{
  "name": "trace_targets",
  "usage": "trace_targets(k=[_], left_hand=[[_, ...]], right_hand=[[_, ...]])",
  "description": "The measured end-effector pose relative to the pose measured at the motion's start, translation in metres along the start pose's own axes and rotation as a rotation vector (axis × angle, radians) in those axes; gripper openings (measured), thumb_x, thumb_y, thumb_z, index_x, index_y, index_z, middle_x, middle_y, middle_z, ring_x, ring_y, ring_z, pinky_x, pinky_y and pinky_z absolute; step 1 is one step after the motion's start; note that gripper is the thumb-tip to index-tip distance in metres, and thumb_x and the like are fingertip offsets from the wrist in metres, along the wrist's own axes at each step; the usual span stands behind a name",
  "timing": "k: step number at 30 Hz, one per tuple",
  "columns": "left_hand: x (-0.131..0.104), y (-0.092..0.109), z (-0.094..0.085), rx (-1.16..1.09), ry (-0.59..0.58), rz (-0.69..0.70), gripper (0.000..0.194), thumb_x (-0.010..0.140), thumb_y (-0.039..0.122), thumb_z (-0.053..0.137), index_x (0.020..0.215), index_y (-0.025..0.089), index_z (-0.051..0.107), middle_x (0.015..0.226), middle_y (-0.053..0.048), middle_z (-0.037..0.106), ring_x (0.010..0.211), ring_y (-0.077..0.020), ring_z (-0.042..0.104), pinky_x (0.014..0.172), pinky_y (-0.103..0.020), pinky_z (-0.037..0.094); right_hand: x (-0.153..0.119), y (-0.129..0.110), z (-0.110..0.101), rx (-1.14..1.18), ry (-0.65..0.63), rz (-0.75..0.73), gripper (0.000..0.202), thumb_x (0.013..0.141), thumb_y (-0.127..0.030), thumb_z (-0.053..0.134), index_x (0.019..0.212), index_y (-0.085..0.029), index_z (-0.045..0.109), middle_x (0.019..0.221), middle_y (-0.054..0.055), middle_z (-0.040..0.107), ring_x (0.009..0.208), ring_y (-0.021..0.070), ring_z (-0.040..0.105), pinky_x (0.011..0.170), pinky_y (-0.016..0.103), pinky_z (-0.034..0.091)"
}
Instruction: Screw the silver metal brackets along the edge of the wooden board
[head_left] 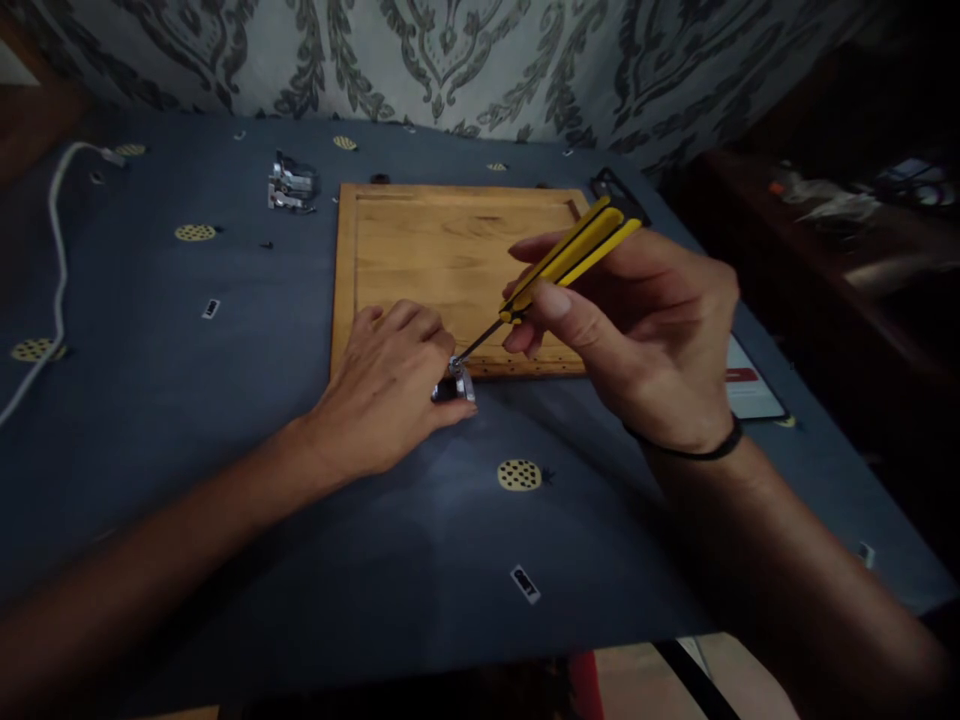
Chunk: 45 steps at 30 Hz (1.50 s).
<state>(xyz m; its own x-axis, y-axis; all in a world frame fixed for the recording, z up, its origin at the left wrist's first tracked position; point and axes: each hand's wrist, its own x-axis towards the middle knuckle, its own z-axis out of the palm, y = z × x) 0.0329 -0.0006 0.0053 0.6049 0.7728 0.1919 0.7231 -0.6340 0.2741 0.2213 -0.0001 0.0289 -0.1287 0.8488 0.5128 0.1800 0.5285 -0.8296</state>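
My right hand (637, 330) grips a yellow and black screwdriver (566, 262), its thin shaft slanting down to the left. The tip meets a small metal hinge (463, 382) at the front edge of a wooden panel (427, 250). My left hand (394, 385) is closed round that hinge, with the thumb below it and the other fingers resting on the panel's lower left part. The hinge is partly hidden by my left fingers. More metal hinge parts (291, 185) lie on the cloth, beyond the panel's left side.
A blue cloth (247, 400) with pineapple prints covers the table. A white cable (58, 240) runs along the left. A small dark screw (266, 244) lies left of the panel. To the right are a phone or tablet (754, 385) and a black object (619, 195).
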Motion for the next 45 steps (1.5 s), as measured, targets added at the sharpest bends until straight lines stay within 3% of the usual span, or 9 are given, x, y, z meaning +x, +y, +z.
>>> trace_targets(k=[4, 11, 19, 30, 38, 45], left_hand=[[0.0, 0.0, 0.0, 0.011, -0.009, -0.001, 0.028, 0.086, 0.043, 0.073, 0.094, 0.016, 0.068, 0.104, -0.008, 0.067, 0.11, -0.0311, 0.056, 0.094, -0.047, 0.041], [0.0, 0.0, 0.0, -0.006, -0.006, -0.005, 0.027, 0.086, 0.041, 0.073, 0.094, 0.015, 0.068, 0.103, -0.008, 0.066, 0.109, -0.0308, 0.056, 0.093, -0.047, 0.041], [0.0, 0.001, -0.001, -0.014, -0.01, -0.01, 0.025, 0.087, 0.04, 0.072, 0.093, 0.016, 0.069, 0.104, -0.008, 0.066, 0.111, -0.0306, 0.056, 0.093, -0.046, 0.041], [-0.001, 0.0, -0.001, -0.004, -0.005, 0.007, 0.029, 0.086, 0.043, 0.073, 0.096, 0.016, 0.068, 0.106, -0.008, 0.066, 0.111, -0.0315, 0.056, 0.093, -0.047, 0.041], [0.0, 0.001, -0.001, -0.006, -0.012, -0.004, 0.027, 0.087, 0.041, 0.072, 0.096, 0.016, 0.067, 0.106, -0.008, 0.066, 0.112, -0.0305, 0.056, 0.095, -0.047, 0.041], [0.0, 0.0, -0.001, -0.014, -0.013, -0.003, 0.028, 0.087, 0.042, 0.072, 0.097, 0.016, 0.068, 0.106, -0.009, 0.066, 0.111, -0.0315, 0.055, 0.094, -0.048, 0.041]], right_hand=[[0.0, 0.0, -0.001, -0.034, -0.044, -0.026, 0.009, 0.081, -0.032, 0.079, 0.086, -0.025, 0.076, 0.09, -0.002, 0.074, 0.054, 0.0088, 0.066, 0.048, 0.024, 0.058], [-0.001, 0.002, 0.005, -0.107, 0.085, -0.038, 0.03, 0.065, -0.039, 0.091, 0.071, -0.024, 0.066, 0.076, -0.003, 0.068, 0.051, 0.0096, 0.059, 0.039, 0.024, 0.051], [-0.002, -0.004, 0.008, -0.053, 0.206, -0.085, 0.011, 0.078, -0.034, 0.081, 0.077, -0.028, 0.072, 0.074, -0.005, 0.068, 0.048, 0.0095, 0.06, 0.04, 0.024, 0.051], [-0.002, -0.001, 0.008, -0.054, 0.176, -0.056, 0.02, 0.07, -0.039, 0.087, 0.077, -0.027, 0.072, 0.073, -0.001, 0.065, 0.05, 0.0154, 0.06, 0.041, 0.033, 0.052], [-0.002, 0.004, 0.008, -0.15, 0.146, -0.077, 0.024, 0.072, -0.041, 0.086, 0.074, -0.024, 0.069, 0.072, 0.0, 0.066, 0.049, 0.0114, 0.061, 0.04, 0.025, 0.049], [-0.001, 0.002, 0.001, -0.05, 0.044, -0.039, 0.019, 0.077, -0.034, 0.082, 0.093, -0.028, 0.075, 0.083, 0.0, 0.071, 0.057, 0.0144, 0.066, 0.048, 0.03, 0.06]])
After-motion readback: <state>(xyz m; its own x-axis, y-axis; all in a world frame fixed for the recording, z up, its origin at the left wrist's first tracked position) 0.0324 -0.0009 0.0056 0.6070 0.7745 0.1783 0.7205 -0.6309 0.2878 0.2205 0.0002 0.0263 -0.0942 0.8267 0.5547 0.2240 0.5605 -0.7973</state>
